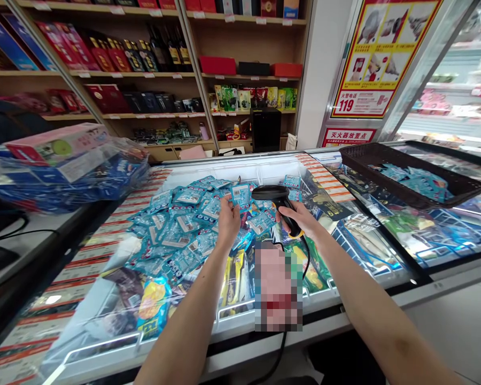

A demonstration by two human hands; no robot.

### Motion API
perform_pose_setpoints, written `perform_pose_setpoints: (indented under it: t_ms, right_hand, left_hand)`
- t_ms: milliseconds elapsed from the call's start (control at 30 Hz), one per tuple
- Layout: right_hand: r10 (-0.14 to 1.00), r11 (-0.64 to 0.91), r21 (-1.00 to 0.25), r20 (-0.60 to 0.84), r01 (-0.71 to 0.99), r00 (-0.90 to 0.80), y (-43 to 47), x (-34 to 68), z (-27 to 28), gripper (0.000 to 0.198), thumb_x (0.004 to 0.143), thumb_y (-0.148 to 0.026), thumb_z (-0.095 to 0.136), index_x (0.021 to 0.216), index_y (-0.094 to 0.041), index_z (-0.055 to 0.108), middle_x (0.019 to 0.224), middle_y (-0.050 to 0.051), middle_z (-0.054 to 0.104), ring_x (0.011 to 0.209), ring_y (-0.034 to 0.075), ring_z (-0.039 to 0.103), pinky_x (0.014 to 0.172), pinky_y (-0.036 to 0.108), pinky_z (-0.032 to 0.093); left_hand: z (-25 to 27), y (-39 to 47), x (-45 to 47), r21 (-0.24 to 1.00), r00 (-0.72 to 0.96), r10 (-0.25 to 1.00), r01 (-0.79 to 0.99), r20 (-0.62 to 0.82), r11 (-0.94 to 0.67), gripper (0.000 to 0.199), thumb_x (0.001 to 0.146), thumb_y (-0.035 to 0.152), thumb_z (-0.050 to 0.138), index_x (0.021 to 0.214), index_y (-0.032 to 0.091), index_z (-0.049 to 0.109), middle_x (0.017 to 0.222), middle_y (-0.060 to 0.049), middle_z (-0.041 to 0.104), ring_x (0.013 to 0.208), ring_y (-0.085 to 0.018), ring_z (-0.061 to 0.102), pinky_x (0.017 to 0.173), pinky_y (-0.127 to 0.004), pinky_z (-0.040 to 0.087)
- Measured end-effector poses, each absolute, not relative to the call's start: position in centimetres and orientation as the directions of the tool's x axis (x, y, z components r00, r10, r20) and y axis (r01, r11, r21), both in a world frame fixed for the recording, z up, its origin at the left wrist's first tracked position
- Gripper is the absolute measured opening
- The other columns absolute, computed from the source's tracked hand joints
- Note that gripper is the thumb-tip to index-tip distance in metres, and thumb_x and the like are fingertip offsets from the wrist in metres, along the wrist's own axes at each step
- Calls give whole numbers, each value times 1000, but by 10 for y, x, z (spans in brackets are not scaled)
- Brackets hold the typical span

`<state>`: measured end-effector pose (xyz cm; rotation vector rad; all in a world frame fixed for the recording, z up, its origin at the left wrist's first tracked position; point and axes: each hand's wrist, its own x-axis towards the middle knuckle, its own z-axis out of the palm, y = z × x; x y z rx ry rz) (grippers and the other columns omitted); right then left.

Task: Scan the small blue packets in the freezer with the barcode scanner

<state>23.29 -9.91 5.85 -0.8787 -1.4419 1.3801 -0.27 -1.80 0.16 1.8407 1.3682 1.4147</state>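
Between the fingers of my left hand [229,218] is a small blue packet [241,196], held up with its printed label facing me. My right hand [299,218] is wrapped around the grip of a black barcode scanner [271,193], whose head points left at the packet from close by. The scanner's cable [305,258] hangs down past the freezer edge. A large heap of similar blue packets [184,224] lies on the glass freezer top to the left of my hands. A few more packets [263,220] lie beneath the scanner.
A dark basket [409,174] with some blue packets stands at the right on the freezer lid [385,256]. At the left are plastic-wrapped boxes [64,166]. Ice-cream packs [154,305] show through the glass. Shelves [144,75] stand behind. A pixelated patch covers part of the front.
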Motion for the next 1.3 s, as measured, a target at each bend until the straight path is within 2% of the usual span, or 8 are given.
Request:
perform_pose_setpoints:
  t_ms: [133, 333, 500, 633, 933, 1067, 1300]
  right_hand:
    - [937, 119, -987, 148, -110, -316, -99, 232, 57, 35, 84, -51, 62, 83, -17, 53, 58, -1, 60, 42, 10, 51, 38, 22, 35]
    - [941, 106, -986, 141, -129, -306, -94, 231, 51, 37, 82, -53, 64, 88, -18, 53, 71, 0, 64, 43, 9, 52, 37, 23, 35]
    - [938, 103, -983, 147, -150, -315, -94, 230, 49, 35, 83, -51, 64, 90, -18, 54, 72, 0, 62, 42, 10, 52, 38, 24, 36]
    - [939, 99, -980, 150, -174, -310, -95, 229, 50, 37, 82, -51, 65, 95, -18, 54, 73, 0, 62, 42, 9, 52, 38, 23, 37]
    - [944, 92, -986, 131, -137, -303, -97, 227, 54, 37, 81, -54, 64, 83, -18, 55, 70, 0, 62, 44, 9, 51, 39, 23, 36]
    - [931, 88, -992, 114, -90, -346, -104, 226, 63, 37, 81, -55, 63, 87, -19, 58, 73, 1, 63, 47, 10, 53, 43, 24, 39]
    - [925, 65, -998, 68, -20, -373, -109, 225, 72, 35, 83, -55, 61, 89, -21, 60, 61, 0, 59, 48, 13, 53, 45, 26, 40]
  left_hand:
    - [4, -19, -3, 793, -14, 889, 458, 457, -401, 36, 92, 27, 46, 126, 17, 38, 81, -3, 58, 63, -14, 53, 60, -25, 40]
    - [6, -26, -2, 775, 17, 884, 473, 467, -418, 35, 95, 30, 42, 127, 17, 37, 74, 0, 49, 58, -13, 45, 55, -25, 34]
    - [10, -29, -1, 764, 4, 888, 507, 461, -399, 35, 94, 30, 43, 126, 17, 38, 70, 2, 41, 57, -12, 41, 55, -25, 31]
    - [14, -31, 1, 759, -10, 894, 533, 449, -375, 35, 93, 28, 43, 125, 16, 38, 70, 3, 42, 56, -13, 40, 56, -25, 30]
    - [15, -33, 2, 769, -3, 896, 513, 445, -380, 35, 93, 30, 43, 125, 17, 39, 68, 3, 40, 54, -13, 39, 53, -25, 29]
    - [16, -33, 2, 759, -4, 891, 525, 454, -384, 34, 92, 28, 43, 124, 16, 39, 68, 3, 41, 54, -13, 40, 53, -26, 28]
    - [18, -35, 3, 741, 1, 877, 535, 480, -406, 33, 91, 24, 44, 123, 16, 39, 69, 3, 44, 56, -12, 42, 56, -25, 31]
